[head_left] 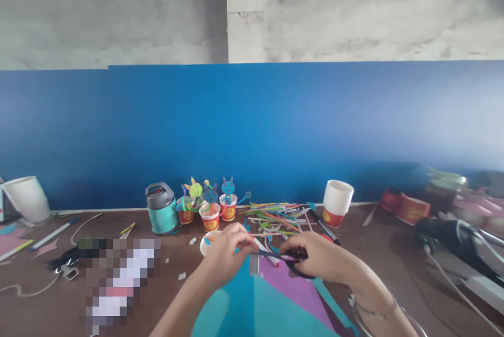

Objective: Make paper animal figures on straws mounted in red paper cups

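My right hand [311, 253] is closed around the dark handles of a pair of scissors [275, 256]. Their blades point left, toward my left hand [230, 246], whose fingers are pinched together at the blade end. A bit of blue shows by those fingers, too small to name. Just below the blades is a small silvery striped piece [254, 265]. Under both hands lie sheets of coloured paper, a teal sheet [283, 311] and a purple sheet [289, 287]. Partly behind my left hand stands a white paper cup [205, 245] with small coloured pieces in it.
Behind my hands lies a heap of coloured sticks and pens [275, 216]. Paper cups with cat-faced figures [210, 216] stand beside a teal flask [162, 211]. Stacked cups [337, 203] are at the right, near a black device with cables [452, 242]. Paper scraps lie left.
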`<state>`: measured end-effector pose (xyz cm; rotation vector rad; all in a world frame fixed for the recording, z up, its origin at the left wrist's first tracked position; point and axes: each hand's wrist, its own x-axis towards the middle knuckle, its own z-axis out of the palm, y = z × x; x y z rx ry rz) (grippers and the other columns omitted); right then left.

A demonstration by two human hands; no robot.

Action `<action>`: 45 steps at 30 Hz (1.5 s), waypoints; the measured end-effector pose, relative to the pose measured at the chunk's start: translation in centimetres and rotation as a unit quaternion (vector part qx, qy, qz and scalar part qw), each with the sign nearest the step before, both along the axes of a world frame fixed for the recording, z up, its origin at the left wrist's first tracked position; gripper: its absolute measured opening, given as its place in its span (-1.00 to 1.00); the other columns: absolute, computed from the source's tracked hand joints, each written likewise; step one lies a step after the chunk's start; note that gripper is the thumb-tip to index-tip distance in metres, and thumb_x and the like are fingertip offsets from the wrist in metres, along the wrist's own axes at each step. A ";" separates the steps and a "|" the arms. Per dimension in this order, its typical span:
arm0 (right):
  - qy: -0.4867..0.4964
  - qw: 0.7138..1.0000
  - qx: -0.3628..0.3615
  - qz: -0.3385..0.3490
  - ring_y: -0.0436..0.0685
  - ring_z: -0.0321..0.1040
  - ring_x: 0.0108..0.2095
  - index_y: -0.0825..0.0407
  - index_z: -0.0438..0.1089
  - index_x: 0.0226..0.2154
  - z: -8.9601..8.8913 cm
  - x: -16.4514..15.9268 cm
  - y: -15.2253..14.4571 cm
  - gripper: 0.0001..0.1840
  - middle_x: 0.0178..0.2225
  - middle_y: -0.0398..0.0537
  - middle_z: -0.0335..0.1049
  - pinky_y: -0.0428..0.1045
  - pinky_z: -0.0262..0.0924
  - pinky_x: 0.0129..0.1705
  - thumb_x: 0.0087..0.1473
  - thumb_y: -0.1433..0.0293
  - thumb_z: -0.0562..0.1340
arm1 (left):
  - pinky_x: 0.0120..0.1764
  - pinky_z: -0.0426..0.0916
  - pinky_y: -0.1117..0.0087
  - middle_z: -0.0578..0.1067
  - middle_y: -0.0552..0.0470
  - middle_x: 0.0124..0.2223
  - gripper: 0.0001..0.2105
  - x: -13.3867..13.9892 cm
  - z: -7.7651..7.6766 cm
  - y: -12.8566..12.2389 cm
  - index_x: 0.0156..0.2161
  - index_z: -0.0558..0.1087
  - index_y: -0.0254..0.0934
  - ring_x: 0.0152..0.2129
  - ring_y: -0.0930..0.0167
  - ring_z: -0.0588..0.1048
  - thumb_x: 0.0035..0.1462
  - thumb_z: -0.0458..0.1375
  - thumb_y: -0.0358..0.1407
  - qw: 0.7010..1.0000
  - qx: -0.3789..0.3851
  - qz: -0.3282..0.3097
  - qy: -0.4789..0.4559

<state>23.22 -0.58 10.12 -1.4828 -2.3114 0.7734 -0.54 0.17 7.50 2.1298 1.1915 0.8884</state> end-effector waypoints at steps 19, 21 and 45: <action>-0.023 0.998 0.049 -0.026 0.01 0.23 -0.55 -0.05 0.56 -0.40 -0.7 0.3 0.5 -0.71 -0.56 -0.19 0.46 -0.10 -0.05 -0.51 -0.25 0.48 0.21 | -0.22 0.32 0.41 0.52 -0.04 -0.29 -0.79 0.3 0.2 0.1 -0.32 0.53 -0.25 -0.28 0.32 0.48 0.15 0.10 -0.21 0.993 0.008 0.050 -0.111; -0.056 0.995 0.065 -0.045 0.03 0.27 -0.51 -0.04 0.54 -0.37 -1.3 -0.1 0.9 -0.69 -0.52 -0.17 0.48 -0.10 -0.04 -0.48 -0.25 0.48 0.20 | -0.20 0.33 0.41 0.56 -0.05 -0.25 -0.79 0.2 0.4 0.0 -0.28 0.52 -0.27 -0.27 0.32 0.50 0.13 0.11 -0.19 0.984 -0.021 0.064 -0.163; -0.212 0.973 0.038 -0.082 0.36 0.41 -0.13 0.16 0.41 -0.15 -7.8 -6.2 0.8 -0.56 -0.15 0.21 0.48 0.02 0.18 -0.20 -0.19 0.47 0.22 | -0.68 -0.02 0.54 0.35 0.13 -0.55 -0.45 0.1 2.3 -0.9 -0.09 0.45 -0.36 -0.73 0.59 0.13 0.08 0.05 0.11 0.918 -0.146 0.079 -0.359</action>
